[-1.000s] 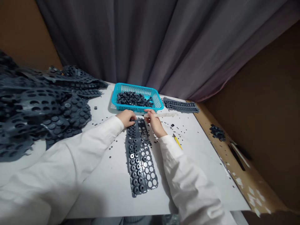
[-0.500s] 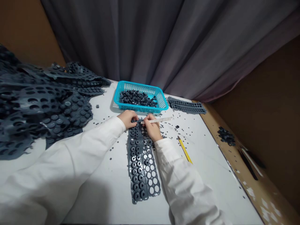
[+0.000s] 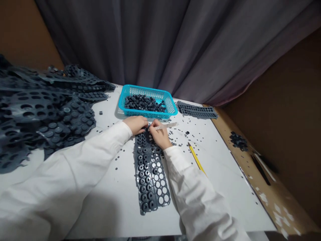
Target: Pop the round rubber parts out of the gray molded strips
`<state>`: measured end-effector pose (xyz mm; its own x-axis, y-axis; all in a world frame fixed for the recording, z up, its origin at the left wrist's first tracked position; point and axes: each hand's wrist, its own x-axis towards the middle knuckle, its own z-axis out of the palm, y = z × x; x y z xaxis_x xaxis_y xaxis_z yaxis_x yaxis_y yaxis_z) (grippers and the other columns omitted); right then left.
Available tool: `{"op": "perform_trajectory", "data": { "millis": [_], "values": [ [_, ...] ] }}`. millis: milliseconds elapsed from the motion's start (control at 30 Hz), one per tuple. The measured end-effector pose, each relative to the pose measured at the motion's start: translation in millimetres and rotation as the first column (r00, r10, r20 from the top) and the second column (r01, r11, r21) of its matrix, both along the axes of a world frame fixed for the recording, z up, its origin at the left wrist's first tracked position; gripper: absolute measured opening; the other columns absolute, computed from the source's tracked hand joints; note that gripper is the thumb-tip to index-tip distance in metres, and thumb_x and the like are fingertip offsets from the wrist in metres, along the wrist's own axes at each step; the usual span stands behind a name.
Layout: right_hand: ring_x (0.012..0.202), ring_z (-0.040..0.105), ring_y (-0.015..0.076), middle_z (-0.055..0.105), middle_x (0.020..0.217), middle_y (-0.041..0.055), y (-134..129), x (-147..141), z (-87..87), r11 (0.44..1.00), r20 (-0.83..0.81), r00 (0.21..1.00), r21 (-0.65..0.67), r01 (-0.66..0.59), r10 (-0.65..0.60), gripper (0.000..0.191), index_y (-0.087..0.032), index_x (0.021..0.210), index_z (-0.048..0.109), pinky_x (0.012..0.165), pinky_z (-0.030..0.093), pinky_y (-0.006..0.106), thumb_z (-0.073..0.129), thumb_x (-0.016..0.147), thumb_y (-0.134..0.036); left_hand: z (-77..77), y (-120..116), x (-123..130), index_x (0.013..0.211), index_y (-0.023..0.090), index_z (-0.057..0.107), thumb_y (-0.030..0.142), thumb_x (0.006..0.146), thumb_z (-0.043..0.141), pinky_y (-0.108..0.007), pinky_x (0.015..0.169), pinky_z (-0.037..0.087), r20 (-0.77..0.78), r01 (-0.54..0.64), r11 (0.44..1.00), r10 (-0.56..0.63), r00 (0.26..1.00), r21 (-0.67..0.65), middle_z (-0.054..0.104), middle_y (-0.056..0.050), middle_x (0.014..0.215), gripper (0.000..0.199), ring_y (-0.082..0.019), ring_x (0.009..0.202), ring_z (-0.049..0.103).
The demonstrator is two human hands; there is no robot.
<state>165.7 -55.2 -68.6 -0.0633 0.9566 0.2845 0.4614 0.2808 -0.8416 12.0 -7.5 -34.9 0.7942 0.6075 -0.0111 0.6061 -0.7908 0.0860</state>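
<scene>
A dark rubber sheet (image 3: 149,179) moulded with rows of round parts lies lengthwise on the white table. Its left columns hold ring-shaped parts; many spots on the right are punched-out holes showing white. My left hand (image 3: 137,125) rests on the far end of the sheet, its fingers curled down and pinching there. Close beside it, my right hand (image 3: 160,134) grips a slim tool with a whitish wrapped handle (image 3: 167,126), which sticks out to the right. The tool's working end is hidden between my fingers.
Behind my hands stands a blue basket (image 3: 121,100) of small black parts. Rubber sheets are heaped (image 3: 50,113) at left; another strip (image 3: 197,110) lies back right. A yellow pencil-like tool (image 3: 196,156) and scattered black discs lie right. More black pieces (image 3: 238,141) sit on the brown edge.
My right hand has shifted slightly left, closer to my left hand, and the handle has moved with it. The whole view has drifted a little.
</scene>
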Motion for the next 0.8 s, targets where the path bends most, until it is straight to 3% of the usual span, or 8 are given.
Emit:
{"op": "perform_trajectory", "data": {
  "millis": [167,400,633,800],
  "values": [
    [0.055,0.039,0.0122,0.039,0.054,-0.0064,-4.7,0.1,-2.9,1.000,0.014,1.000,0.016,0.020,-0.020,0.014,-0.022,0.061,0.038,0.055,0.030,0.025,0.044,0.074,-0.020,-1.2,-0.9,1.3,0.088,0.018,0.064,0.022,0.081,0.053,-0.026,0.072,0.044,0.018,0.021,1.000,-0.021,1.000,0.009,0.062,-0.006,0.092,0.014,-0.020,0.086,0.060],
    [0.056,0.039,0.0120,0.039,0.054,-0.0063,-6.0,-0.2,-5.4,0.999,-0.012,0.999,0.010,0.037,-0.037,0.016,-0.022,0.060,0.037,0.056,0.031,0.025,0.043,0.074,-0.020,-2.0,-2.2,3.1,0.089,0.015,0.065,0.025,0.084,0.053,-0.031,0.079,0.042,-0.023,-0.002,0.998,0.003,1.000,0.066,0.065,-0.009,0.092,0.016,-0.023,0.092,0.059],
    [0.059,0.049,0.0125,0.051,0.058,-0.0055,-6.0,3.3,-3.3,0.995,-0.149,0.987,-0.092,0.040,-0.053,0.008,-0.020,0.067,0.049,0.059,0.038,0.024,0.047,0.074,-0.023,0.2,7.0,-5.6,0.093,0.019,0.064,0.028,0.079,0.060,-0.029,0.076,0.042,0.017,0.001,0.999,0.000,1.000,-0.043,0.065,-0.006,0.097,0.018,-0.022,0.091,0.060],
    [0.060,0.054,0.0132,0.057,0.059,-0.0046,-2.4,6.9,-3.6,0.992,-0.250,0.965,-0.115,0.053,-0.080,0.012,-0.020,0.076,0.057,0.062,0.041,0.024,0.050,0.077,-0.030,-8.5,14.7,-14.6,0.102,0.016,0.062,0.032,0.080,0.057,-0.029,0.079,0.043,0.138,-0.084,0.991,0.099,0.986,-0.107,0.063,-0.009,0.101,0.029,-0.022,0.093,0.059]
  ]
}}
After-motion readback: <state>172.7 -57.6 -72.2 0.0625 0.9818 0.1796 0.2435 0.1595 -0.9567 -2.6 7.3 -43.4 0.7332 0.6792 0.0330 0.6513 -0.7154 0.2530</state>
